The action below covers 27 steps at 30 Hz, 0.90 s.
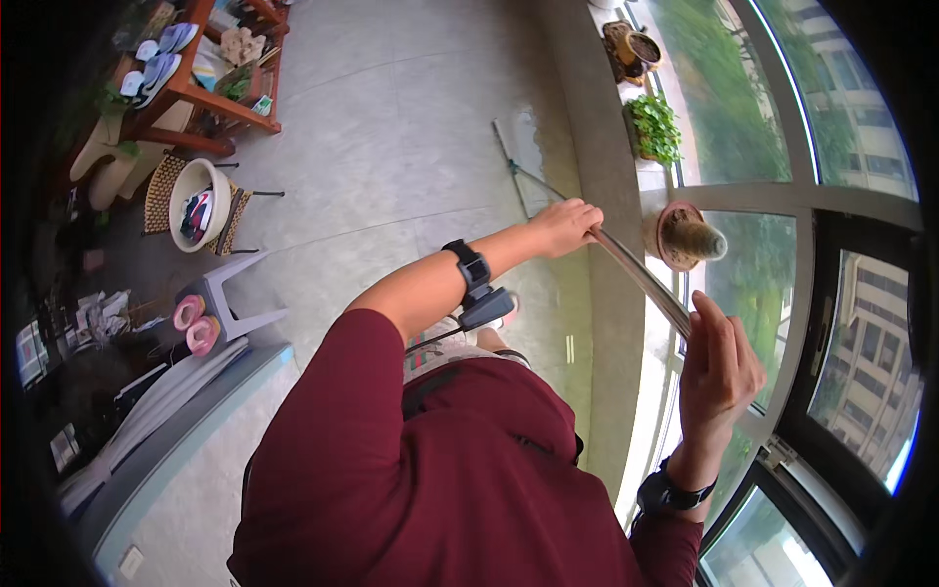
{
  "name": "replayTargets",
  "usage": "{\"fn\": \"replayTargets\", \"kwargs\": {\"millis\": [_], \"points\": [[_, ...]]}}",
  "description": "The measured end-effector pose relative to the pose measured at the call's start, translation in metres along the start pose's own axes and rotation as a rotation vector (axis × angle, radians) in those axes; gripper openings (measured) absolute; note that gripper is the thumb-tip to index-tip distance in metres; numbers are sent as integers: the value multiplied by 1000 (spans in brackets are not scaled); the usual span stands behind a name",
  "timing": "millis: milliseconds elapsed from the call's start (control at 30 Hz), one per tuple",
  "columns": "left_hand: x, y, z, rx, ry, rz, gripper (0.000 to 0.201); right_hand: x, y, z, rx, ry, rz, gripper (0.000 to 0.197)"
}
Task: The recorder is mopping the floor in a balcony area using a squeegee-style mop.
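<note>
Gripping the pole (638, 271), fingers (593, 212) of the left hand (565, 229) wrap it; nearer, it disappears behind the right hand (721, 367), whose grip I cannot tell.

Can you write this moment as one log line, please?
left hand: gripping pole | right hand: at pole's near end, grip unclear | crossbar: on gray floor

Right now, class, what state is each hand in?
Left hand: closed around the pole.
Right hand: at the pole; whether it grips cannot be told.
</note>
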State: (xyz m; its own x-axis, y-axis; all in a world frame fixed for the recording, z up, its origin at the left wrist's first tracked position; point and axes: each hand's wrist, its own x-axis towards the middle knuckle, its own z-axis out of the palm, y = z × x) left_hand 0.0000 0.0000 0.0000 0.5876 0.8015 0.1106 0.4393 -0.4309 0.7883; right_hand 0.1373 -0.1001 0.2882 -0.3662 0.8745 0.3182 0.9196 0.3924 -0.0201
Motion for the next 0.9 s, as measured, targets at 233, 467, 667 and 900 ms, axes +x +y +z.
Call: {"fn": "replayTargets", "kwargs": {"millis": [233, 467, 667, 900], "points": [[-87, -21, -62, 39, 149, -186, 19, 40, -44, 9, 160, 26, -135, 19], [-162, -35, -99, 75, 307, -372, 22, 87, -85, 28, 304, 30, -332, 19], [-237, -36, -118, 196, 408, -522, 22, 126, -126, 52, 462, -58, -470, 19], [-324, -81, -119, 224, 239, -895, 23, 145, -180, 140, 531, -388, -657, 14]]}}
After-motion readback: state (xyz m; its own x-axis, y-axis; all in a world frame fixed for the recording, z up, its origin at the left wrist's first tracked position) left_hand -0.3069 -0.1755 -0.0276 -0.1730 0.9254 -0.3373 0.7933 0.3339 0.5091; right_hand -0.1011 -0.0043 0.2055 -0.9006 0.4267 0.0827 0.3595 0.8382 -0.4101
